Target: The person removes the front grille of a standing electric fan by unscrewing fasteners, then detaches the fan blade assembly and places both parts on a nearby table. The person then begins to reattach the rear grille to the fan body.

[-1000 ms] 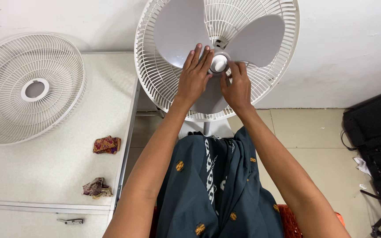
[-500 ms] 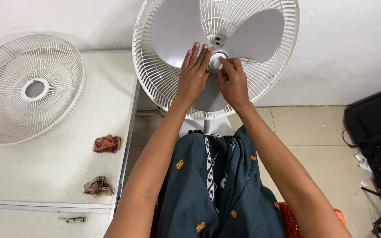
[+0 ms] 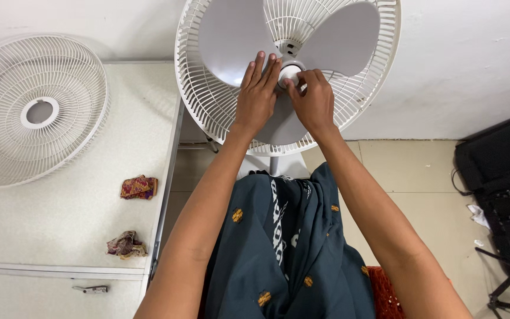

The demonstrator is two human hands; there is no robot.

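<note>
A white pedestal fan stands in front of me with its rear grille (image 3: 208, 100) on and its front cover off. Its three white blades (image 3: 231, 35) are bare. My left hand (image 3: 256, 97) lies flat with straight fingers on the lower blade, beside the hub. My right hand (image 3: 311, 100) pinches the round white hub cap (image 3: 290, 72) with fingertips and thumb. The removed front grille (image 3: 36, 112) lies flat on the white table (image 3: 84, 218) at the left.
Two small crumpled patterned cloths (image 3: 139, 186) (image 3: 125, 244) lie on the table near its right edge. A small metal tool (image 3: 92, 289) sits at the table's front. Black equipment with cables (image 3: 503, 201) stands on the tiled floor at the right.
My right hand's fingers have shifted around the hub cap, wrapping it more closely. My left hand stays on the blade. The view has tilted slightly.
</note>
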